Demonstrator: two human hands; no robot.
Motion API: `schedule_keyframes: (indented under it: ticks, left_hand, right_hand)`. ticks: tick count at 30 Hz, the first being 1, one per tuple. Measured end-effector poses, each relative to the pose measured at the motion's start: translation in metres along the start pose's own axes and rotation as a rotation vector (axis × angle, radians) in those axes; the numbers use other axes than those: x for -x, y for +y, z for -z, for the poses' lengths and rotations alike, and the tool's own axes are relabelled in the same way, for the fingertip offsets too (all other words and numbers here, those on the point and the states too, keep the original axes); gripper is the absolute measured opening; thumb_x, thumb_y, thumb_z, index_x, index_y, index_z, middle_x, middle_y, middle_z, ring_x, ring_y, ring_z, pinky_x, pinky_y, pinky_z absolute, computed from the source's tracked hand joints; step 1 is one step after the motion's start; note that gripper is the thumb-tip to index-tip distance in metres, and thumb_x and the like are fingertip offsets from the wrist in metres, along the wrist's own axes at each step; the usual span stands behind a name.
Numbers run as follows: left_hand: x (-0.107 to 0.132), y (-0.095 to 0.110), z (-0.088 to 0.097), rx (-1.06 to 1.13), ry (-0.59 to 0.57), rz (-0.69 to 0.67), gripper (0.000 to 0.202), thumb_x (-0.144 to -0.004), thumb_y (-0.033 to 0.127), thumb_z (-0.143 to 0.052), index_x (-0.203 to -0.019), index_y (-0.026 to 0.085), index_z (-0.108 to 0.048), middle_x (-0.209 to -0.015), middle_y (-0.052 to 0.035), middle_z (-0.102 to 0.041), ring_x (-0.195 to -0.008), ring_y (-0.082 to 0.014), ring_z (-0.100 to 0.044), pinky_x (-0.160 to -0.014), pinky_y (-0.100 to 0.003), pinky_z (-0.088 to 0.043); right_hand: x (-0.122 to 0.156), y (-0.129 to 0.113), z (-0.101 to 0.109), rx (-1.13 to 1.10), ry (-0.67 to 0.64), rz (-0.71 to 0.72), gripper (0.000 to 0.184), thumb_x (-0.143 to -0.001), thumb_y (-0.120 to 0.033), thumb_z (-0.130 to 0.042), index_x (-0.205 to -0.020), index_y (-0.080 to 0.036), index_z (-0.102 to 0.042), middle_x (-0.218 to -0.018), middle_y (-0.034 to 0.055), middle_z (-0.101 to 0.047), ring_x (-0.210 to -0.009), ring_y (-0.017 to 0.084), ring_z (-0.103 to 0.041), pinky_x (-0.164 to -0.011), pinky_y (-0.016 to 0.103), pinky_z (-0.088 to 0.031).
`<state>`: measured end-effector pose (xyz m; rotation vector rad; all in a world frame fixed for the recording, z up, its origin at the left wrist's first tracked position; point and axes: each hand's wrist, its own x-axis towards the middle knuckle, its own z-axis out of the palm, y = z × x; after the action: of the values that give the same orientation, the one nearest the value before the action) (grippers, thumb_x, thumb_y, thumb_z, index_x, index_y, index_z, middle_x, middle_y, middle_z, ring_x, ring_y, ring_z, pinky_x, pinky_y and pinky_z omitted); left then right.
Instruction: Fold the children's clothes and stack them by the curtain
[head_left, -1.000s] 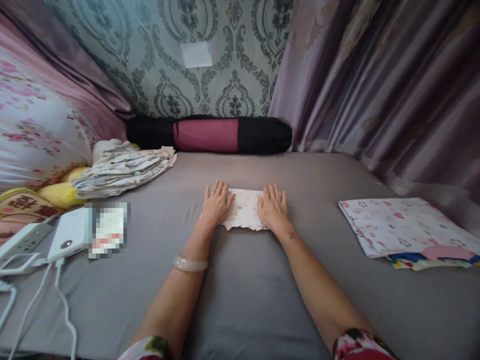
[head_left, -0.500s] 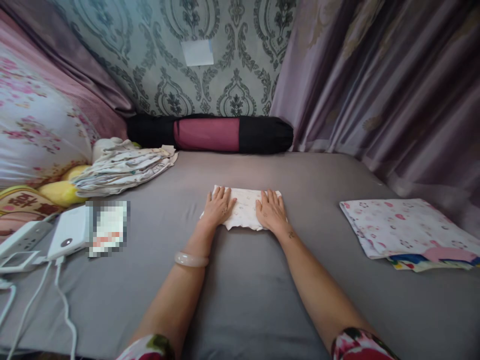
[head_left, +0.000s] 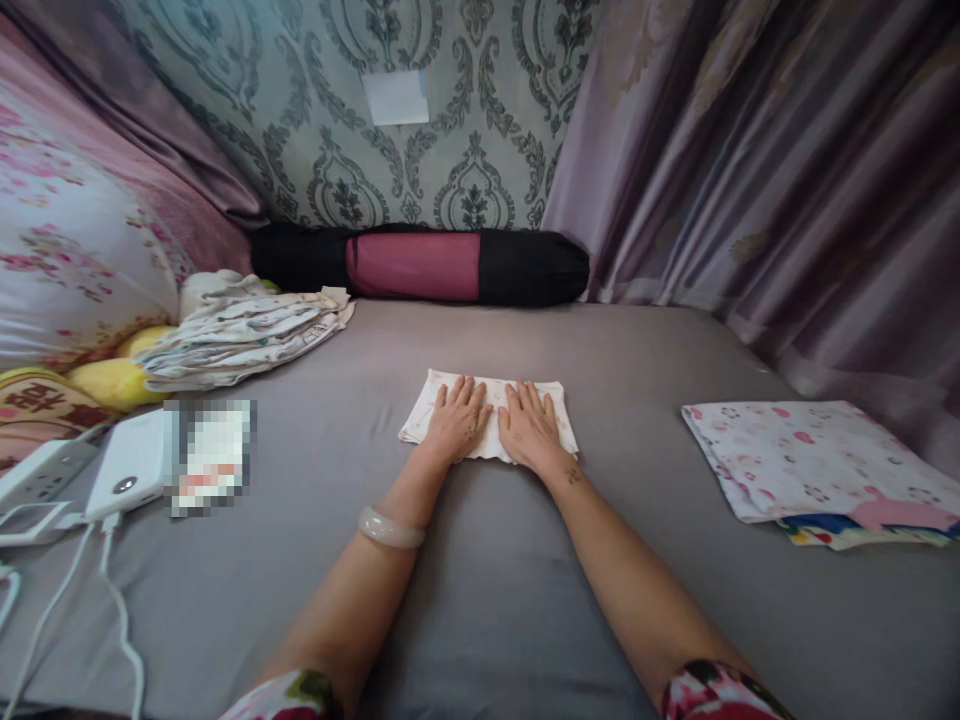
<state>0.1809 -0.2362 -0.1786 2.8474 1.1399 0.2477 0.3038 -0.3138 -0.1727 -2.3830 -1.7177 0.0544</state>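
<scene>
A small white folded cloth (head_left: 495, 392) with a faint print lies flat on the grey sheet (head_left: 487, 560), roughly mid-view. My left hand (head_left: 456, 420) rests palm down on its left half, fingers stretched out and slightly spread. On the right half lies my right hand (head_left: 529, 428), also flat with its fingers extended. Only a narrow strip of cloth shows between the two hands. The cloth's outer corners stick out past both hands, and part of its near edge is hidden beneath them. A pale bangle (head_left: 391, 528) circles my left wrist.
Folded heart-print fabric (head_left: 810, 455) lies at the right. On the left are a pile of folded clothes (head_left: 247, 335), a white power bank (head_left: 127, 470) with cables, a power strip (head_left: 37, 470) and yellow plush (head_left: 112, 383). A black and maroon rolled bag (head_left: 412, 267) lies along the wall.
Both hands have slid inward over the cloth, closer together, leaving its outer corners more visible. The cloth itself stays in about the same place.
</scene>
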Motion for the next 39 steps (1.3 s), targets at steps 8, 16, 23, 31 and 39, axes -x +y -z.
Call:
schedule_keyframes:
  ticks: [8, 16, 23, 31, 39]
  left_hand:
    - [0.000, 0.000, -0.001, 0.076, 0.020, 0.020, 0.053, -0.099, 0.039, -0.030, -0.143, 0.011, -0.041, -0.152, -0.0164, -0.035, -0.144, -0.0303, -0.026, -0.116, -0.053, -0.019]
    - [-0.012, -0.027, 0.007, 0.467, 0.296, 0.153, 0.041, -0.097, 0.023, -0.034, -0.131, 0.011, -0.052, -0.134, -0.0152, -0.057, -0.127, -0.0217, -0.051, -0.110, -0.037, -0.037]
    - [-0.009, -0.060, 0.007, 0.580, 0.378, 0.365, 0.041, -0.091, 0.015, -0.036, -0.125, 0.022, -0.058, -0.128, -0.0079, -0.063, -0.121, -0.0197, -0.057, -0.107, -0.036, -0.041]
    - [-0.008, -0.067, 0.006, 0.612, 0.366, 0.431, 0.042, -0.088, 0.015, -0.037, -0.122, 0.019, -0.061, -0.126, -0.0095, -0.065, -0.120, -0.0210, -0.058, -0.106, -0.036, -0.042]
    - [-0.009, -0.078, 0.006, 0.668, 0.375, 0.490, 0.043, -0.087, 0.012, -0.036, -0.122, 0.011, -0.060, -0.126, -0.0140, -0.064, -0.120, -0.0210, -0.058, -0.104, -0.034, -0.043]
  right_hand:
    - [0.000, 0.001, 0.002, 0.013, -0.040, -0.014, 0.056, -0.098, -0.032, -0.026, -0.148, -0.008, -0.033, -0.155, 0.0156, -0.029, -0.145, 0.027, -0.019, -0.116, 0.048, -0.010]
    - [-0.012, -0.027, 0.012, -0.015, -0.042, 0.002, 0.058, -0.096, -0.030, -0.026, -0.146, -0.003, -0.034, -0.155, 0.0175, -0.029, -0.144, 0.029, -0.019, -0.116, 0.051, -0.008]
    - [-0.019, -0.050, -0.011, -0.036, -0.003, -0.026, 0.061, -0.098, -0.037, -0.023, -0.148, -0.002, -0.030, -0.155, 0.0182, -0.029, -0.144, 0.028, -0.019, -0.116, 0.050, -0.008]
    - [-0.018, -0.048, -0.013, -0.028, 0.010, -0.021, 0.060, -0.098, -0.037, -0.024, -0.147, -0.003, -0.032, -0.154, 0.0176, -0.030, -0.143, 0.028, -0.021, -0.115, 0.049, -0.009]
    - [-0.025, -0.067, -0.005, -0.048, -0.008, 0.016, 0.058, -0.097, -0.033, -0.025, -0.146, -0.003, -0.034, -0.154, 0.0185, -0.029, -0.144, 0.029, -0.020, -0.114, 0.053, -0.011]
